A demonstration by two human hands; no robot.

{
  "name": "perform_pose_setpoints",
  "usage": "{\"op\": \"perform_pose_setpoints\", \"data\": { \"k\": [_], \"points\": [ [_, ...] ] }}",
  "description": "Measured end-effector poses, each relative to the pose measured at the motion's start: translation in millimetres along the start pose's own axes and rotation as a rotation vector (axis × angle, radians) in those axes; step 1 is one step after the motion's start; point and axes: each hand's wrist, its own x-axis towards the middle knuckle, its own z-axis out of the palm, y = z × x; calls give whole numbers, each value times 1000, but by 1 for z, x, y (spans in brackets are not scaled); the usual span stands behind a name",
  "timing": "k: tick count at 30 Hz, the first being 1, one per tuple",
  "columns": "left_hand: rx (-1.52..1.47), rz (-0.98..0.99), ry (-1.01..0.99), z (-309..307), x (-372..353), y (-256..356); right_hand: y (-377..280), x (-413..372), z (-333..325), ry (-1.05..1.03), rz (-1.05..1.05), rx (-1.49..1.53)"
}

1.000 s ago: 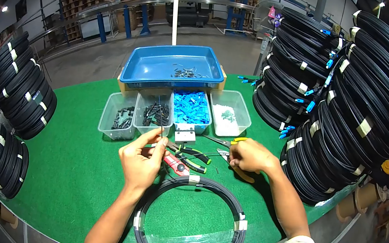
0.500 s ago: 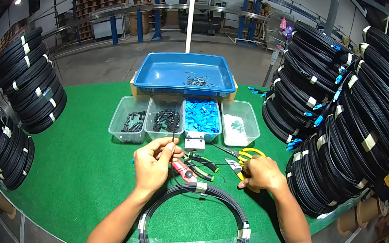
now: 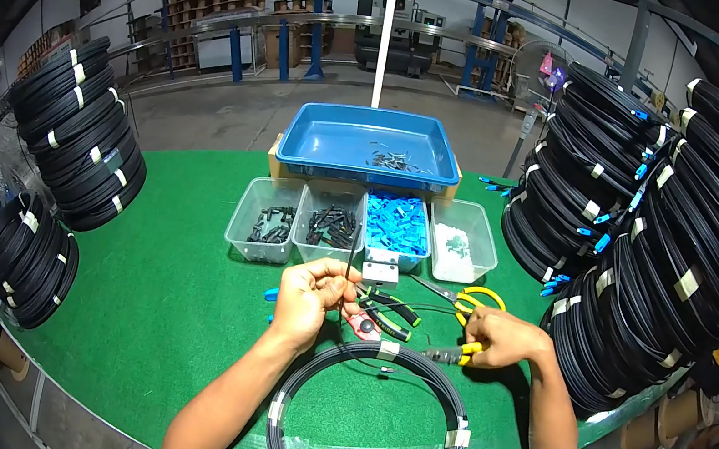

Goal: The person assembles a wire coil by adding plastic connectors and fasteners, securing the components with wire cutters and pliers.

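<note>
My left hand (image 3: pixel 304 304) pinches a thin black cable (image 3: pixel 346 282) whose end points upward. The cable appears to run down to the coil of black cable (image 3: pixel 281 407), which is bound with pale tape in front of me. In my right hand (image 3: pixel 504 339) is a yellow-handled wire stripper (image 3: pixel 450 355), its jaws pointing left just above the coil's top edge. Between the hands lie a red tool (image 3: pixel 368 327) and black-and-green pliers (image 3: pixel 394 307). Yellow-handled scissors (image 3: pixel 483 295) rest just beyond my right hand. A small grey block (image 3: pixel 381 271) stands behind the pliers.
Clear bins hold black parts (image 3: pixel 271 229), blue connectors (image 3: pixel 396 222) and white pieces (image 3: pixel 454 249). Behind them sits a blue tray (image 3: pixel 324 146) with small scraps. Tall stacks of cable coils flank the green table, left (image 3: pixel 85 149) and right (image 3: pixel 666 268).
My right hand has picked up the wire stripper from beside the scissors and brought it nearer the coil. My left hand still pinches the cable. The view has shifted slightly left.
</note>
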Motion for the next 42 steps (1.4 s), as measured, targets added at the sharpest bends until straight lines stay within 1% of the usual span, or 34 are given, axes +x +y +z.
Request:
{"op": "perform_pose_setpoints", "data": {
  "k": [1,2,4,7,8,10,12,14,16,17,18,21,22,24,28,30,31,33,37,42],
  "points": [
    [7,6,-7,0,0,-1,-13,0,-8,-163,152,51],
    [15,10,-15,0,0,-1,-12,2,-9,-311,199,95],
    [24,6,7,1,0,0,-2,1,-8,-343,92,137],
    [20,3,-7,-2,1,-6,31,-1,-5,-233,-14,687],
    [44,8,-18,-2,2,-6,3,0,-12,-45,-82,1021],
    [70,6,-32,-2,2,-7,-13,6,-21,70,20,1000],
    [163,60,-28,-1,2,-8,-27,21,-24,162,-3,1059],
    [173,59,-23,1,1,-7,-35,40,-28,217,-15,1108],
    [189,53,-25,2,1,-6,-47,59,-33,356,6,864],
    [188,64,-28,1,1,-6,-53,68,-31,417,15,933],
    [187,78,-29,1,0,-5,-64,73,-34,431,42,987],
    [191,83,-27,2,0,-2,-74,80,-25,496,-10,889],
    [191,79,-26,1,-2,-1,-75,82,-19,505,11,900],
    [217,85,-38,2,-3,3,-67,87,-9,495,-40,871],
    [238,94,-98,6,-5,6,-67,84,-7,482,13,784],
    [261,73,-119,8,-7,10,-69,81,-8,524,-21,617],
    [260,72,-117,8,-8,12,-68,81,-7,522,-21,617],
    [231,24,-159,8,-8,14,-69,80,-6,622,-112,508],
    [191,-34,-168,7,-8,14,-74,79,-8,653,-69,463],
    [136,-15,-197,5,-8,13,-72,78,-9,733,-121,352]
  ]
}}
